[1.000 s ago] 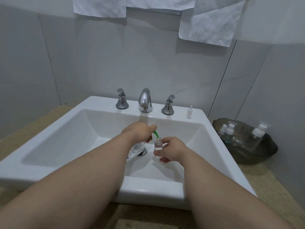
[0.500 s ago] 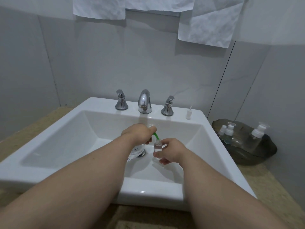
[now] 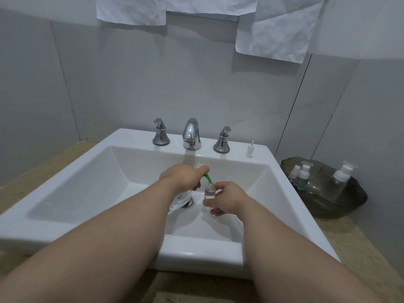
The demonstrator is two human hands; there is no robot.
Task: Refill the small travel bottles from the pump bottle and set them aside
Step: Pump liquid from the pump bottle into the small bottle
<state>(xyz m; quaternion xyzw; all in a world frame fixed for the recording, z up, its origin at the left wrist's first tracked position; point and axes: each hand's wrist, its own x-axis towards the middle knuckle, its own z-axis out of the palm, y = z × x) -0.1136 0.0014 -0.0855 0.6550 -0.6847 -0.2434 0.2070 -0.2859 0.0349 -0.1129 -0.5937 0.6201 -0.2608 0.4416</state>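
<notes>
Over the white sink, my left hand grips the top of a clear pump bottle whose green spout points down into a small clear travel bottle. My right hand holds that uncapped travel bottle upright, fingers curled round it. Much of the pump bottle is hidden under my left hand and forearm. A small white cap with a stem stands on the sink's back ledge at the right.
A dark glass bowl on the counter at right holds three small bottles with white tops. A chrome tap with two handles stands behind the basin. White towels hang on the wall above.
The view has tilted down slightly. Both hands stay in nearly the same place, with the spout still over the travel bottle's mouth.
</notes>
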